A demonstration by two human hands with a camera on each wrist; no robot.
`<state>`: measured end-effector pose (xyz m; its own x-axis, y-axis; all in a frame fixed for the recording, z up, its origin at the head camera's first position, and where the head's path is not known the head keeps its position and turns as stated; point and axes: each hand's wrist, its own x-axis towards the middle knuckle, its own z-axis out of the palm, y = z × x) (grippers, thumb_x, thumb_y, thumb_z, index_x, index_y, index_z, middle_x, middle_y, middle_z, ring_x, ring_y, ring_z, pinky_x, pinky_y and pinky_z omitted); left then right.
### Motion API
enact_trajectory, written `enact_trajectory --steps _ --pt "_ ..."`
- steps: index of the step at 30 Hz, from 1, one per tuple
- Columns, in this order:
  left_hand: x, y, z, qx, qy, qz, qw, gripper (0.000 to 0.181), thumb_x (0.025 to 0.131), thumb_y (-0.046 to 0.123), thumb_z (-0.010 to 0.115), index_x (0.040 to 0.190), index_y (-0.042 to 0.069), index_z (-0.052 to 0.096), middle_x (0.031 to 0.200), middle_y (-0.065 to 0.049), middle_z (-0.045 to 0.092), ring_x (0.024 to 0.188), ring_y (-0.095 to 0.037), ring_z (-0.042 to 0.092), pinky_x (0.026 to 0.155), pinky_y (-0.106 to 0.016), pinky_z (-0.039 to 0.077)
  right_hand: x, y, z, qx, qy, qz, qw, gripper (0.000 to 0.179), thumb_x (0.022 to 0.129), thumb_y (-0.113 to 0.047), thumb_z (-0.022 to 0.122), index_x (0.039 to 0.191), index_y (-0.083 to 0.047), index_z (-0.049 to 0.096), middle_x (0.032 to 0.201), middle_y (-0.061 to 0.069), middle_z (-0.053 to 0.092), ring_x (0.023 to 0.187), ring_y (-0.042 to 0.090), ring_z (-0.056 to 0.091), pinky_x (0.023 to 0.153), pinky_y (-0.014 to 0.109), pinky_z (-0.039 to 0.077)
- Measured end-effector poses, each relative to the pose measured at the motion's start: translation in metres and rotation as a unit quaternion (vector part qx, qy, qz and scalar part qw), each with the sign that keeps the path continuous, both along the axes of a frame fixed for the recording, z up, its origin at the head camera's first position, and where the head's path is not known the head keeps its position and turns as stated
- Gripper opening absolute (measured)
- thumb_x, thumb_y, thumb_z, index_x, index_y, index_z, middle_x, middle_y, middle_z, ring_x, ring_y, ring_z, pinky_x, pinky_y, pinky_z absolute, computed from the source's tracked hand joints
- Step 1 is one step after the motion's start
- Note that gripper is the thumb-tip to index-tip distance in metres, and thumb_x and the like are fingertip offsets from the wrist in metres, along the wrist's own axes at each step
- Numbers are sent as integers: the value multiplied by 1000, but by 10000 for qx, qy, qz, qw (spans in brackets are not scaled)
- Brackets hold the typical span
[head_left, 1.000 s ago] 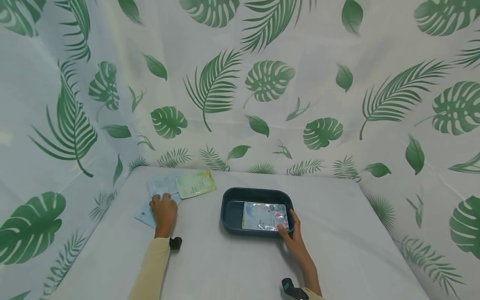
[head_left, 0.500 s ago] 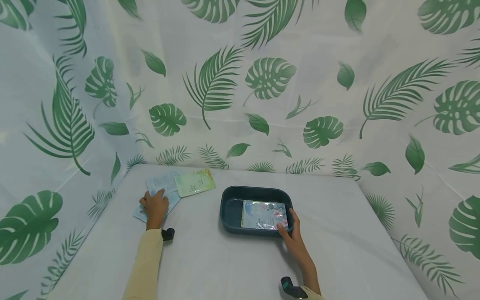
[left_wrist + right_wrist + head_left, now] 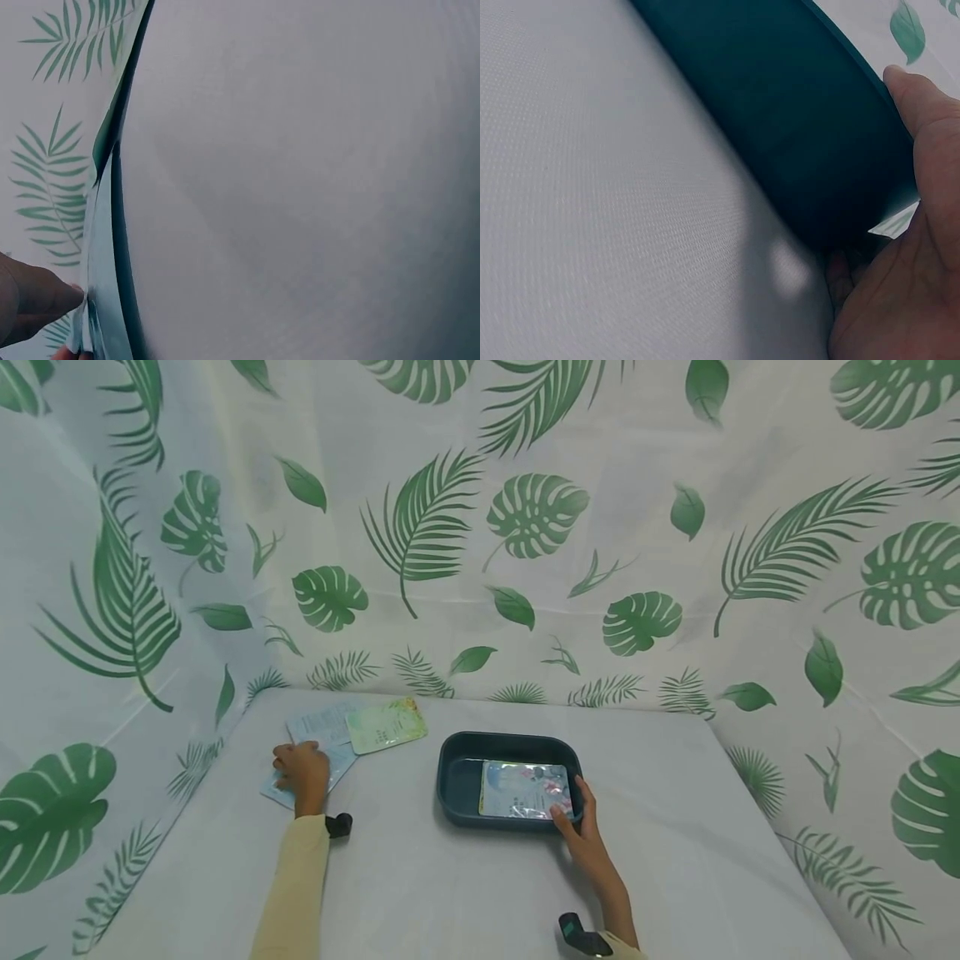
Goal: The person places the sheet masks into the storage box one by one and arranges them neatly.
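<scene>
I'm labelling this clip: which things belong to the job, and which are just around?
In the job:
lower blue packet, touched by left hand
dark tray, held by right hand
flowered packet in the tray
probably upper blue packet, green packet

Just around:
leaf-print cloth
white tabletop

Curtain (image 3: 435, 639): soft, fairly even light, cooler and bluer at left; source cannot be told.
Packet (image 3: 521, 793): small white glints on its glossy face.
Tray (image 3: 502, 824): faint, soft-edged shadow along its near side.
Tabletop (image 3: 300, 150): dim grey and soft in the left wrist view, darkening toward the right edge.
Right hand (image 3: 922, 270): shadow beside it, broken by one bright patch.
</scene>
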<state>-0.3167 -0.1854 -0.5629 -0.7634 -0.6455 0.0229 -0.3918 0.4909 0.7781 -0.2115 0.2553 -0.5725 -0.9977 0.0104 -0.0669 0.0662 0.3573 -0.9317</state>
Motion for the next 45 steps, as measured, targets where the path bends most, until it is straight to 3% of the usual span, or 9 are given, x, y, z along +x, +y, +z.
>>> enact_trajectory --steps 5,10,19,26,31,36,40,45 --pt "3 -2 3 -90 214 146 9996 23 92 -1 49 103 -9 67 124 -32 44 111 -48 45 87 -63 29 0 -1 2 44 21 -37 10000 75 100 -40 51 156 -31 2 165 14 -4 151 41 -2 115 67 7" --pt "5 -4 6 35 308 242 9992 21 90 -1 51 99 -8 69 119 -30 50 109 -46 48 86 -62 32 -1 0 1 82 2 -55 10000 75 100 -40 51 156 -31 1 165 14 -4 151 41 -3 115 66 6" --pt "8 -18 4 869 274 149 9957 35 84 4 51 115 -2 67 128 -28 56 120 -45 47 96 -61 28 -1 -1 -2 88 -33 -103 9999 75 101 -39 50 156 -28 2 164 16 -4 151 41 -3 115 65 6" --pt "11 -23 7 1308 131 -4 9913 42 83 5 46 120 -4 64 132 -29 54 125 -48 42 104 -62 25 0 -1 -2 73 -20 -106 9999 75 100 -39 51 156 -29 2 165 15 -5 151 41 -3 115 66 5" --pt "15 -22 6 1300 435 226 9903 38 87 6 49 120 -5 64 130 -29 55 126 -45 44 107 -57 29 0 -2 -1 103 -21 -120 9999 74 101 -39 50 156 -30 2 165 15 -5 151 41 -4 115 66 5" --pt "20 -24 3 1160 1074 564 9858 31 88 -1 52 116 -8 64 124 -30 59 122 -44 50 103 -52 38 -2 -1 -2 107 -130 -72 9998 75 101 -38 50 156 -31 0 165 15 -6 151 41 -4 114 67 5" --pt "24 -27 2 1099 1367 508 9832 30 88 -6 49 114 -11 63 123 -32 59 121 -43 52 101 -51 39 -3 1 -4 14 -146 -47 9999 75 101 -37 51 156 -29 1 165 15 -7 150 42 -5 115 67 4" --pt "30 -32 0 1137 1307 354 9842 31 92 -6 47 118 -10 62 128 -32 57 127 -42 49 106 -51 37 -2 1 -3 14 -109 -24 9999 76 101 -37 51 156 -29 0 165 15 -7 150 42 -4 115 66 6"
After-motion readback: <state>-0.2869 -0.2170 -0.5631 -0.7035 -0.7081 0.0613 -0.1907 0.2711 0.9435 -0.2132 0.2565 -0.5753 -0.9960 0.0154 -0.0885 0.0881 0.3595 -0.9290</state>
